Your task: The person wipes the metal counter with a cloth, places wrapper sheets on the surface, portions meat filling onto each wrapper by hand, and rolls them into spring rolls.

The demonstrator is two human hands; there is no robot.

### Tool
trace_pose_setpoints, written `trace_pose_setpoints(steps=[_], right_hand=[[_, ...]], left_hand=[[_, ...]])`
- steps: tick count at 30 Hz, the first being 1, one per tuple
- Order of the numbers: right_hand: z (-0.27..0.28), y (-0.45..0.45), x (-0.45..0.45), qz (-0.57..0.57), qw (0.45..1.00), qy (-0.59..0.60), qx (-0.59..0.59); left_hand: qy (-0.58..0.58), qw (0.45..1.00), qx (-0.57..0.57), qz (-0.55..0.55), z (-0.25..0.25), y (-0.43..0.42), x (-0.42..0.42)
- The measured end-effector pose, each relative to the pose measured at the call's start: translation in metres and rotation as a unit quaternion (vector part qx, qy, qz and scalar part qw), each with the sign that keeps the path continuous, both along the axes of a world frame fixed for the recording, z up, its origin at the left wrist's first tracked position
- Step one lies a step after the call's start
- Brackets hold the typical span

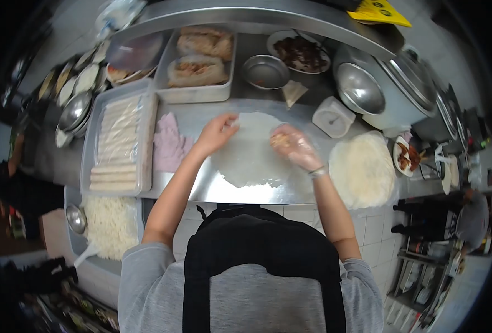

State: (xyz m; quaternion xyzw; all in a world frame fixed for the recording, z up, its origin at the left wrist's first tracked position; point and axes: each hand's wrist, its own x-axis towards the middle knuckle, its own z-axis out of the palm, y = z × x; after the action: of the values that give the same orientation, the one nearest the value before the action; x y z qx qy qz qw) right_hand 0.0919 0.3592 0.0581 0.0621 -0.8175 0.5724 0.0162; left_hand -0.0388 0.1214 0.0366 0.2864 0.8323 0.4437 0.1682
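A thin pale wrapper sheet point(249, 158) lies flat on the steel counter in front of me. My left hand point(218, 134) is bare and hovers over or by the sheet's upper left edge, its fingers loosely curved and apart, with nothing visible in them. A clear plastic glove covers my right hand point(302, 149), which is over the sheet's right side. Its fingers curl around a clump of light brown filling point(281, 140). Right of that hand rests a stack of round, cream-coloured wrappers point(362, 171).
Left of the sheet are pink gloves point(169, 143) and a plastic bin of long rolls point(118, 133). Behind stand a bin of bagged filling point(195, 93), a metal bowl point(265, 72) and a dial scale point(333, 117). Shredded white food point(110, 225) is lower left. Other people stand at both sides.
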Motion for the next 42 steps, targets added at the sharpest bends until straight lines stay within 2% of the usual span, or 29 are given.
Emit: trace_pose_setpoints(steps=[1, 2, 4, 5, 8, 9, 11, 14, 16, 18, 19, 26, 29, 31, 35, 37, 38, 40, 42], right_hand=[[-0.012, -0.019, -0.008, -0.003, 0.992, 0.036, 0.123], [-0.026, -0.033, -0.014, 0.011, 0.992, 0.035, 0.120], [-0.044, -0.057, -0.020, 0.001, 0.948, 0.083, 0.307], [-0.048, -0.066, -0.019, -0.013, 0.927, 0.112, 0.359], [-0.052, -0.072, -0.019, -0.016, 0.911, 0.135, 0.389], [-0.050, -0.067, -0.019, -0.008, 0.912, 0.134, 0.389], [-0.039, -0.049, -0.025, 0.070, 0.961, 0.098, 0.247], [-0.038, -0.028, -0.040, 0.086, 0.972, 0.076, 0.204], [-0.047, -0.045, -0.041, 0.093, 0.959, 0.116, 0.242], [-0.047, -0.066, -0.030, 0.112, 0.915, 0.176, 0.346], [-0.054, -0.068, -0.026, 0.119, 0.905, 0.204, 0.355], [-0.078, -0.049, -0.034, 0.126, 0.911, 0.189, 0.344], [-0.047, -0.054, -0.025, 0.097, 0.925, 0.239, 0.278], [-0.043, -0.042, -0.017, 0.091, 0.933, 0.178, 0.298], [-0.080, -0.032, -0.024, 0.120, 0.937, 0.128, 0.301], [-0.082, -0.037, -0.029, 0.121, 0.921, 0.078, 0.362], [-0.081, -0.036, -0.029, 0.120, 0.921, 0.079, 0.361], [-0.050, -0.044, -0.027, 0.099, 0.929, 0.179, 0.309], [-0.041, -0.041, -0.038, 0.105, 0.930, 0.175, 0.306]], left_hand=[[-0.009, 1.000, -0.006, -0.005, -0.021, -0.021, 0.017], [-0.019, 1.000, -0.013, -0.011, -0.036, -0.040, 0.038], [0.097, 0.992, -0.055, -0.055, -0.041, -0.058, 0.080], [0.124, 0.990, -0.049, -0.043, -0.043, -0.062, 0.094], [0.159, 0.986, -0.043, -0.015, -0.051, -0.066, 0.111], [0.162, 0.986, -0.031, -0.012, -0.053, -0.067, 0.112], [0.161, 0.987, -0.018, -0.011, -0.054, -0.069, 0.111], [0.163, 0.987, -0.008, -0.013, -0.056, -0.070, 0.111], [0.159, 0.987, -0.004, -0.008, -0.055, -0.069, 0.112], [0.160, 0.987, -0.006, -0.008, -0.055, -0.070, 0.112], [0.159, 0.987, -0.007, -0.006, -0.055, -0.070, 0.113], [0.157, 0.987, -0.008, -0.014, -0.054, -0.069, 0.112], [0.155, 0.988, -0.013, -0.017, -0.053, -0.072, 0.112], [0.148, 0.989, -0.011, -0.018, -0.054, -0.071, 0.112], [0.151, 0.988, -0.015, -0.019, -0.054, -0.071, 0.113], [0.153, 0.988, -0.017, -0.021, -0.053, -0.071, 0.113], [0.151, 0.988, -0.016, -0.020, -0.052, -0.071, 0.114], [0.150, 0.988, -0.016, -0.018, -0.051, -0.071, 0.112], [0.152, 0.988, -0.017, -0.021, -0.051, -0.071, 0.113]])
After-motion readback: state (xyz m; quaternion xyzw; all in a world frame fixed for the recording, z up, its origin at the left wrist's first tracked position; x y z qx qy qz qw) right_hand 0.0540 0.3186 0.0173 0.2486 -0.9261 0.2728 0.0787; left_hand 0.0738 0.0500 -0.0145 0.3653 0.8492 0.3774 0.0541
